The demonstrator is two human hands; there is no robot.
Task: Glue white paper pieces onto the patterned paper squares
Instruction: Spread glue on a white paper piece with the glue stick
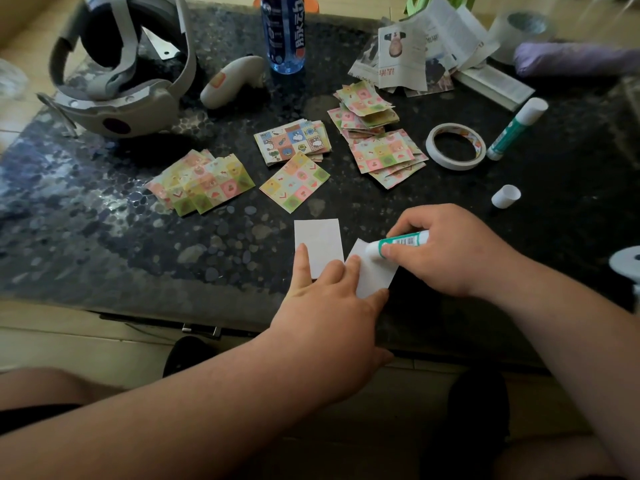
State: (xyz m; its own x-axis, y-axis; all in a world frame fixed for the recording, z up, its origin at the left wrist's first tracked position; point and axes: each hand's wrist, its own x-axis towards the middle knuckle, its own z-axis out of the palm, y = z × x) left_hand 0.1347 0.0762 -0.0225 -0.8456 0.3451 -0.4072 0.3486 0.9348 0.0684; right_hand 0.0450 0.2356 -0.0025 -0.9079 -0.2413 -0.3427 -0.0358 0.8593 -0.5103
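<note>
- Our right hand (446, 251) curls its fingers round the green-and-white glue stick (398, 243). The stick's tip touches a small white paper piece (375, 275) near the front of the dark pebble-patterned table (138, 237).
- Our left hand (332, 306) presses with straight fingers on that piece and on the second white paper rectangle (318, 240) just beside it.
- We judge the paper light, thin and apt to slide or crease under the sticky tip. It is best pinned flat near an edge and lifted by a dry corner.
- The patterned paper squares (294, 181) lie further back.
</note>
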